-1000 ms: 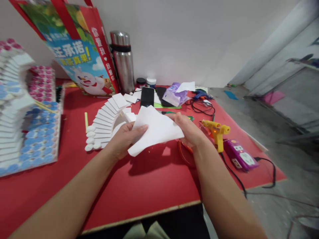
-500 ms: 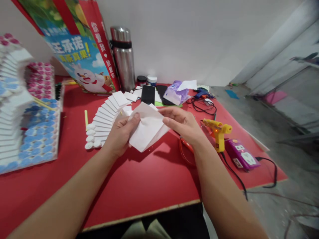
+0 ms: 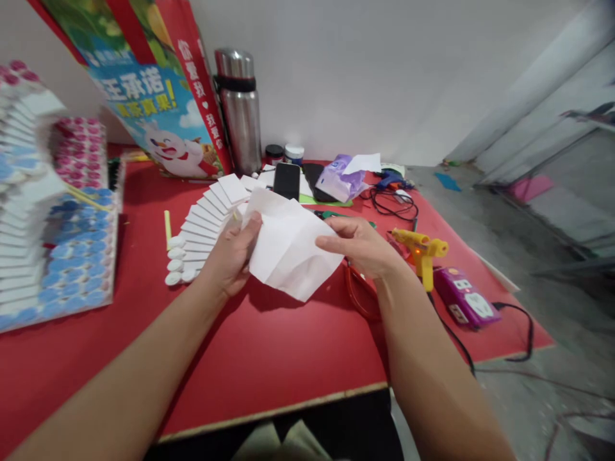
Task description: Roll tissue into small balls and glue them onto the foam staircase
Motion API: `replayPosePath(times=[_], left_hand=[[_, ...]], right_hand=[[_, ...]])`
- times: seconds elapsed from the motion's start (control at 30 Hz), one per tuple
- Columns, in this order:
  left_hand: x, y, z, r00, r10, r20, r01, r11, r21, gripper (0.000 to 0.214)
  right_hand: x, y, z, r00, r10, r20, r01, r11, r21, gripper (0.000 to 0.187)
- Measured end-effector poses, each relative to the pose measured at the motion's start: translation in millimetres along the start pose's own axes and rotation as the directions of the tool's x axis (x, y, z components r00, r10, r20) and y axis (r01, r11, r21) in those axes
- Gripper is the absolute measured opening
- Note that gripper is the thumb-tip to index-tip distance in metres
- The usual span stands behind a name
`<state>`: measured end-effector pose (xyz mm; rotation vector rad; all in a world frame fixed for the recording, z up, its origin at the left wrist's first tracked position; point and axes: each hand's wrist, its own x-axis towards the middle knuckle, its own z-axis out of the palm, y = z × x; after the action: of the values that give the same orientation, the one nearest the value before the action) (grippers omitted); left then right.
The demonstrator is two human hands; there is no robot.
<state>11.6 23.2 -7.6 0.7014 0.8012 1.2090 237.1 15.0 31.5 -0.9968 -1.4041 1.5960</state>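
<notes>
Above the red desk [image 3: 269, 358], left hand [image 3: 230, 256] and right hand [image 3: 360, 246] each pinch the white paper [image 3: 288, 250], apparently folded.

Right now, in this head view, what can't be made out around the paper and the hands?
Head view:
White paper sheet: its underside faces away; left hand and right hand cover its side edges.
Orange loop: mostly under the right wrist, unidentifiable.
Stepped white model: cut off by the left edge.
Two small jars: labels too small to read.
</notes>
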Motion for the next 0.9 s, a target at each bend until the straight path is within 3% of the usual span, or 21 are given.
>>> replayPosePath(times=[0.1,0.27,0.43,0.6,0.77,0.9], left_hand=[[-1,-1,0.9,0.998,0.045,-0.045,-0.040,0.994,0.100,0.039],[-2,8,-1.4,0.998,0.064,0.025,-0.068,0.969,0.238,0.039],[-2,18,-2.9,0.994,0.054,0.090,-0.069,0.983,0.171,0.027],[-1,22,-4.3,0.997,0.031,0.065,-0.037,0.994,0.104,0.014],[-3,23,-7.5,0.991,0.063,0.117,-0.083,0.980,0.181,0.019],[-7,21,-9.1,0.989,0.000,0.150,-0.039,0.967,0.253,0.029]], right_hand=[[2,2,0,0.999,0.023,-0.024,-0.023,1.000,-0.017,0.022],[2,1,-3,0.981,0.009,-0.191,-0.009,1.000,0.000,0.027],[0,-3,-7,0.976,-0.006,-0.218,0.029,0.994,0.102,0.026],[0,-6,-7,0.965,0.017,-0.262,0.013,0.993,0.113,0.015],[4,-6,-3,0.933,-0.035,-0.358,0.056,0.997,0.050,0.013],[5,-5,-3,0.918,-0.087,-0.388,0.073,0.996,-0.052,0.012]])
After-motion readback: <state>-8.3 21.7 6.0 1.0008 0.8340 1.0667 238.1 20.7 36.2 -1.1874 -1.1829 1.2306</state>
